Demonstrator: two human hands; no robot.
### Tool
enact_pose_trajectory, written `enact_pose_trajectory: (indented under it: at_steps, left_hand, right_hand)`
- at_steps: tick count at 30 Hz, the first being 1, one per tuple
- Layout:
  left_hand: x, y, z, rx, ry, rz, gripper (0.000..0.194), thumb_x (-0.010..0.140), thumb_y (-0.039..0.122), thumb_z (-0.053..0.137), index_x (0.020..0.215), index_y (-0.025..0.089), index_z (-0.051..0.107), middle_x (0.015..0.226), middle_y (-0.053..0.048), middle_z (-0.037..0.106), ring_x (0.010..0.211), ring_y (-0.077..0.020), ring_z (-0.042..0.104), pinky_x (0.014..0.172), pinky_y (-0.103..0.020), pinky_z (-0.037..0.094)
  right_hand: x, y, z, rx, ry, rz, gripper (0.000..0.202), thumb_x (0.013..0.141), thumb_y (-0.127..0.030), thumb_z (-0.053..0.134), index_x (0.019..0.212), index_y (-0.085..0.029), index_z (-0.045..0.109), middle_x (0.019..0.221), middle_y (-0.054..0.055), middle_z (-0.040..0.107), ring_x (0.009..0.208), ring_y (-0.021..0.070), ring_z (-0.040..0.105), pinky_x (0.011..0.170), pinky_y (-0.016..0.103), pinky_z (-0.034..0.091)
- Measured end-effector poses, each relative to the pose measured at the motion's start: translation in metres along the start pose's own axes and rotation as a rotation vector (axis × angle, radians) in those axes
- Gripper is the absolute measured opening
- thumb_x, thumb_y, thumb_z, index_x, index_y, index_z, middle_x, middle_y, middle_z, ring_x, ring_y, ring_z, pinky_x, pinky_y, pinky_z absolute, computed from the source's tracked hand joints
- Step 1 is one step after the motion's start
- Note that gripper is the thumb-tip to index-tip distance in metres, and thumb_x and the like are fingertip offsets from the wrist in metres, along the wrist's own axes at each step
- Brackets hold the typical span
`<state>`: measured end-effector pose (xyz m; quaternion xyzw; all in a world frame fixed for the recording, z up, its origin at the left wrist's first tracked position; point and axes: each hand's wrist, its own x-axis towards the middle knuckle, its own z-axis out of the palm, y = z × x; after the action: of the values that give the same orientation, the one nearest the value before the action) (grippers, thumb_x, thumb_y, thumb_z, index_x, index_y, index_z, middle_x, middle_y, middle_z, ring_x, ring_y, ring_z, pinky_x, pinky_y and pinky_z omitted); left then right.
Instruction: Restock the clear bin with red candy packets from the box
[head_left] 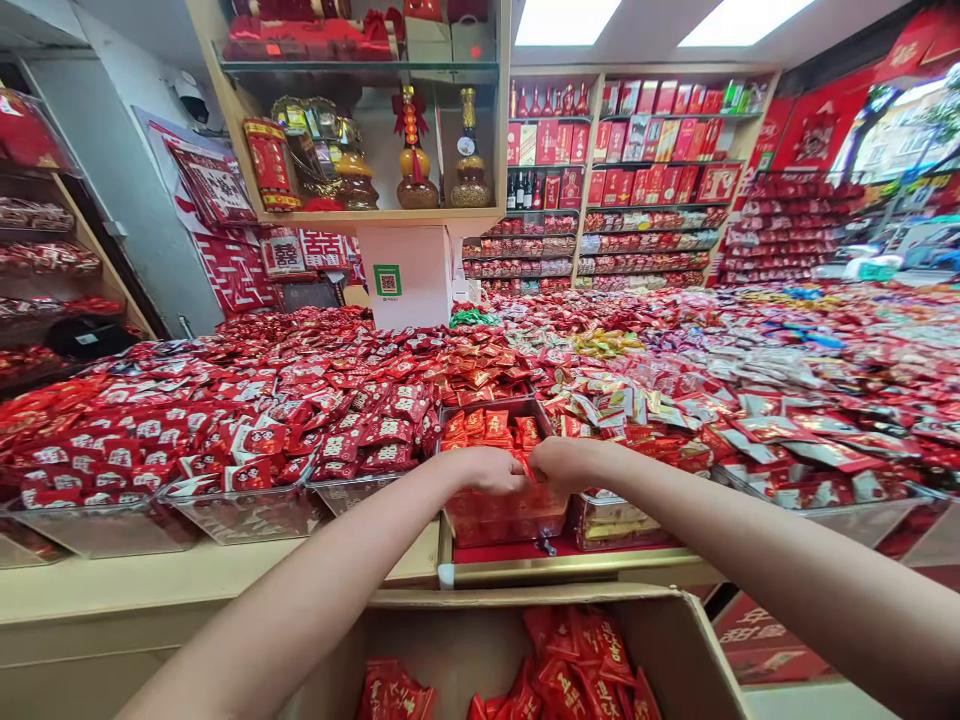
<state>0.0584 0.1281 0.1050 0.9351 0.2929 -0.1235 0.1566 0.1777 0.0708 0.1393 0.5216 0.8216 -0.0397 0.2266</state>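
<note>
Red glossy packets (496, 425) with gold print, clear bin (495, 525), hands (493, 470) (553, 463) nearly meeting over it, grip unclear

The cardboard box's (705, 640) near end is cut off.

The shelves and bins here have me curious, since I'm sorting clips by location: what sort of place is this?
Likely a sweet or wedding-goods shop: clear bins heaped with red wrapped packets, and wall shelves of red boxes.

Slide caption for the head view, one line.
Bare left hand and right hand close together at a clear plastic bin of gold-printed red packets, open brown cardboard box below.
</note>
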Motion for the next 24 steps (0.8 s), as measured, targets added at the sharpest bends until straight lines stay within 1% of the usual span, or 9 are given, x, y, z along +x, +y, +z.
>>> enact_pose_trajectory:
  at_steps: [2,4,6,9,14,18,21,24]
  left_hand:
    - [-0.001,0.002,-0.001,0.022,-0.043,-0.004,0.031,0.083,0.035,0.039,0.102,0.021,0.059,0.103,-0.006,0.063,0.091,-0.0198,0.057,0.08,-0.032,0.042]
    - [-0.001,0.005,-0.003,0.034,-0.079,-0.005,0.031,0.085,0.035,0.04,0.106,0.019,0.055,0.106,-0.007,0.06,0.094,-0.0194,0.056,0.083,-0.037,0.041]
    - [0.0,0.007,-0.007,0.038,-0.113,-0.01,0.031,0.085,0.035,0.043,0.106,0.016,0.053,0.107,-0.007,0.057,0.094,-0.0188,0.055,0.083,-0.04,0.042]
    - [0.004,0.008,-0.013,0.043,-0.177,-0.024,0.028,0.084,0.033,0.046,0.103,0.015,0.054,0.105,-0.006,0.056,0.091,-0.0183,0.055,0.079,-0.039,0.045]
    - [0.014,0.011,-0.02,0.08,-0.257,-0.073,0.028,0.083,0.03,0.047,0.106,0.015,0.052,0.107,-0.007,0.055,0.091,-0.0182,0.055,0.077,-0.038,0.047]
    - [0.019,0.015,-0.019,0.128,-0.258,-0.112,0.028,0.083,0.03,0.047,0.106,0.015,0.052,0.108,-0.007,0.054,0.091,-0.0183,0.055,0.077,-0.038,0.047]
    - [0.022,0.015,-0.014,0.143,-0.224,-0.119,0.027,0.084,0.03,0.047,0.106,0.016,0.052,0.108,-0.007,0.054,0.091,-0.018,0.055,0.078,-0.038,0.047]
    - [0.026,0.013,-0.009,0.128,-0.177,-0.1,0.026,0.083,0.029,0.048,0.105,0.016,0.052,0.108,-0.007,0.055,0.092,-0.0179,0.055,0.078,-0.038,0.047]
  right_hand:
    - [0.001,0.0,-0.001,-0.018,-0.031,-0.006,0.027,0.068,-0.007,0.052,0.091,-0.003,0.066,0.093,0.02,0.066,0.086,0.0272,0.062,0.059,0.027,0.041]
    - [0.003,-0.001,0.0,-0.028,-0.048,-0.009,0.028,0.068,-0.007,0.05,0.092,-0.002,0.065,0.093,0.022,0.066,0.085,0.0275,0.062,0.059,0.028,0.041]
    - [0.004,-0.001,0.001,-0.028,-0.054,-0.011,0.03,0.07,-0.007,0.048,0.095,-0.002,0.064,0.094,0.022,0.065,0.085,0.0273,0.062,0.058,0.028,0.041]
    - [0.005,0.0,0.003,-0.024,-0.056,-0.006,0.031,0.07,-0.011,0.048,0.096,-0.003,0.064,0.094,0.021,0.065,0.083,0.027,0.062,0.057,0.028,0.042]
    - [0.004,0.001,0.003,-0.028,-0.035,-0.006,0.029,0.069,-0.013,0.049,0.093,-0.007,0.066,0.091,0.018,0.067,0.082,0.0255,0.062,0.059,0.028,0.042]
    - [0.003,0.002,0.006,-0.014,0.006,-0.003,0.029,0.071,-0.016,0.048,0.093,-0.009,0.066,0.092,0.016,0.067,0.082,0.0242,0.062,0.059,0.027,0.042]
    - [0.003,0.004,0.01,0.007,0.025,-0.001,0.029,0.07,-0.017,0.05,0.094,-0.009,0.065,0.093,0.016,0.066,0.083,0.0241,0.062,0.06,0.027,0.041]
    - [0.003,0.007,0.012,0.037,0.022,0.017,0.03,0.067,-0.019,0.055,0.093,-0.008,0.065,0.093,0.016,0.066,0.081,0.024,0.062,0.057,0.026,0.041]
